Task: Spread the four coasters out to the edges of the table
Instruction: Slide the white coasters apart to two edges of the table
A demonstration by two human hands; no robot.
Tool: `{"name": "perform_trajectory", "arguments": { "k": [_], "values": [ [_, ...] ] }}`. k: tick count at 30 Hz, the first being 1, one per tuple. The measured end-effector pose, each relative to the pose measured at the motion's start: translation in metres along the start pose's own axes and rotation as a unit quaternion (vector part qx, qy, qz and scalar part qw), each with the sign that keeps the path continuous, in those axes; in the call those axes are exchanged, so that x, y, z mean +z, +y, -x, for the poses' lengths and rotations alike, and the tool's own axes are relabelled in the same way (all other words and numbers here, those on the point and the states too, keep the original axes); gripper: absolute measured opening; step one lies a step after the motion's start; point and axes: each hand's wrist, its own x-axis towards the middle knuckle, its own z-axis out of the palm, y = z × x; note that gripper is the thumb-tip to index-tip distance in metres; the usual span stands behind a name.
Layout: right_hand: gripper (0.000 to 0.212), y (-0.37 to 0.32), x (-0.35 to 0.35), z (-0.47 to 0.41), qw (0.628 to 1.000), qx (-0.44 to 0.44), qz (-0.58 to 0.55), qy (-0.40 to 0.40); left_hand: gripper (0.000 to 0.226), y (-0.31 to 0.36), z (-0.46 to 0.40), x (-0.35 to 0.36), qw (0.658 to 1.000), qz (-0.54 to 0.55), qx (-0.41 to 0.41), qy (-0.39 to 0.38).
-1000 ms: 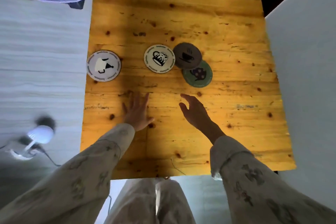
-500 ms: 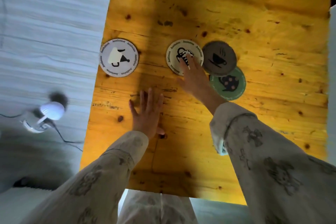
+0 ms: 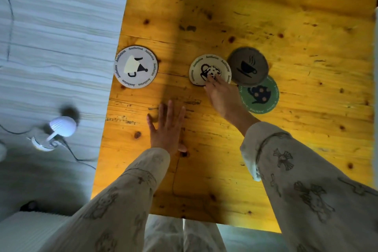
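Four round coasters lie on the yellow wooden table [image 3: 266, 16]. A pale grey coaster [image 3: 135, 67] sits at the table's left edge. A cream coaster [image 3: 206, 67] with a mug drawing lies mid-table, and the fingertips of my right hand [image 3: 224, 96] press on its near side. To its right a brown coaster [image 3: 248, 66] with a steaming cup overlaps a green coaster [image 3: 260, 98] with a teapot. My left hand [image 3: 167, 128] rests flat on the wood, fingers apart, holding nothing.
A small white mushroom-shaped lamp [image 3: 59, 129] with a cable stands on the pale floor left of the table. My patterned sleeves and legs fill the near side. Bare wood stretches along the far and right sides of the table.
My right hand reached forward from the near table and placed its fingertips on the cream coaster. The left hand stayed flat. The view shifted closer and leftward.
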Motion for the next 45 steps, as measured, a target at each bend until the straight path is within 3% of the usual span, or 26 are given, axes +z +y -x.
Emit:
{"name": "perform_trajectory", "arguments": {
  "k": [2, 7, 14, 19, 22, 26, 29, 33, 37, 38, 45],
  "values": [
    [0.035, -0.004, 0.002, 0.025, 1.000, -0.004, -0.018, -0.005, 0.125, 0.000, 0.000, 0.000, 1.000, 0.005, -0.003, -0.007],
    [0.011, -0.018, 0.016, 0.105, 0.997, -0.023, -0.016, 0.074, 0.127, 0.001, -0.001, 0.000, 1.000, 0.013, -0.010, -0.014],
    [0.014, -0.037, 0.048, 0.188, 0.998, -0.035, -0.006, 0.055, 0.123, 0.005, 0.003, 0.000, 0.999, 0.038, -0.023, 0.007],
    [0.016, -0.046, 0.058, 0.208, 1.000, 0.007, 0.012, 0.001, 0.094, 0.008, 0.024, 0.014, 0.995, 0.063, -0.001, 0.079],
    [0.033, -0.037, 0.057, 0.202, 0.992, -0.012, -0.091, -0.083, 0.069, 0.012, 0.050, 0.032, 0.988, 0.112, 0.008, 0.106],
    [0.035, -0.018, 0.047, 0.174, 0.990, -0.040, -0.131, -0.044, 0.053, 0.028, 0.090, 0.059, 0.974, 0.188, -0.006, 0.129],
    [0.047, -0.014, 0.037, 0.145, 0.990, -0.027, -0.126, -0.050, 0.048, 0.049, 0.116, 0.076, 0.935, 0.325, -0.077, 0.121],
    [0.056, -0.020, 0.029, 0.126, 0.989, -0.028, -0.102, -0.105, 0.032, 0.071, 0.124, 0.082, 0.840, 0.510, -0.184, 0.000],
    [0.061, -0.018, 0.033, 0.137, 0.993, -0.035, -0.068, -0.090, 0.031, 0.083, 0.114, 0.066, 0.719, 0.659, -0.204, -0.086],
    [0.062, -0.015, 0.036, 0.142, 0.993, -0.023, -0.069, -0.091, 0.030, 0.085, 0.111, 0.063, 0.702, 0.677, -0.198, -0.096],
    [0.038, 0.011, 0.056, 0.195, 0.964, 0.166, -0.179, -0.103, 0.028, 0.092, 0.099, 0.048, 0.743, 0.635, -0.202, -0.066]
  ]
}}
